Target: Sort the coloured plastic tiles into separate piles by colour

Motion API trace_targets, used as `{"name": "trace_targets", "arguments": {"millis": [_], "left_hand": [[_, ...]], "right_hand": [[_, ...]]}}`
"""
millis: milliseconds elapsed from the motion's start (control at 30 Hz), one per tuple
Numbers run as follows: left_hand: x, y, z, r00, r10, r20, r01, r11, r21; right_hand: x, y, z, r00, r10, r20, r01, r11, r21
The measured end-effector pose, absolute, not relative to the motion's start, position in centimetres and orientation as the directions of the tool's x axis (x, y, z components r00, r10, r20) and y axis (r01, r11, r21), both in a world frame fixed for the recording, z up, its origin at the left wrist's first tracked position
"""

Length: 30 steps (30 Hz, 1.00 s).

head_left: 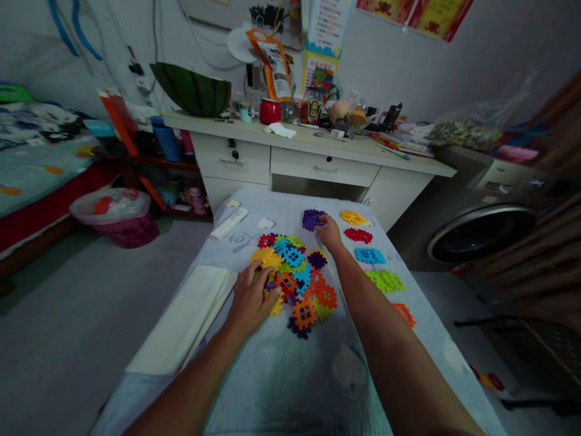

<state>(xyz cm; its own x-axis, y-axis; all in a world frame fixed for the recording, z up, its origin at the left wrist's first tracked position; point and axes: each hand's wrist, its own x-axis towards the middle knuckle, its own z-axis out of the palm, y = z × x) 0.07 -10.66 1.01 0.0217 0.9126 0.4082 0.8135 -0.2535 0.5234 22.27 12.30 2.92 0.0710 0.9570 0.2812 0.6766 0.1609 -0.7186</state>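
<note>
A mixed pile of toothed plastic building pieces (290, 260) in many colours lies in the middle of the cloth-covered table (318, 387). My left hand (252, 297) rests at the pile's left side, fingers spread over yellow pieces (267, 259). Farther back, my right hand (328, 231) has its fingertips closed at the edge of a purple building piece (313, 219) lying with other purple ones. Down the right side run separate groups: yellow (353, 217), red (358, 235), blue (370, 255), green (385, 281) and orange (405, 314).
A white strip-shaped box (229, 224) and a folded pale cloth (181, 321) lie along the table's left side. Behind stands a white desk (308, 142) bearing a cut watermelon (193, 91) and jars. A washing machine (476, 206) is at right, a pink bin (122, 224) at left.
</note>
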Motion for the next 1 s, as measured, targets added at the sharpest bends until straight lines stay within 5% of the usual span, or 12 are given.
{"name": "trace_targets", "arguments": {"millis": [200,367,600,1000], "left_hand": [[0.0,-10.6,0.9,0.02,0.917,0.399,0.818,-0.245,0.521],[0.0,-10.7,1.1,0.016,0.913,0.407,0.806,-0.252,0.535],[0.0,-10.7,1.1,0.026,0.909,0.416,0.808,-0.264,0.527],[0.0,-10.6,1.1,0.016,0.915,0.404,0.797,-0.256,0.548]], "right_hand": [[25.1,7.4,6.2,-0.459,0.888,0.041,0.728,0.402,-0.555],[26.4,3.7,7.8,-0.659,0.748,-0.081,0.71,0.583,-0.395],[26.1,2.2,6.5,-0.625,0.777,-0.078,0.759,0.581,-0.294],[26.0,5.4,5.9,-0.436,0.9,-0.021,0.772,0.362,-0.522]]}}
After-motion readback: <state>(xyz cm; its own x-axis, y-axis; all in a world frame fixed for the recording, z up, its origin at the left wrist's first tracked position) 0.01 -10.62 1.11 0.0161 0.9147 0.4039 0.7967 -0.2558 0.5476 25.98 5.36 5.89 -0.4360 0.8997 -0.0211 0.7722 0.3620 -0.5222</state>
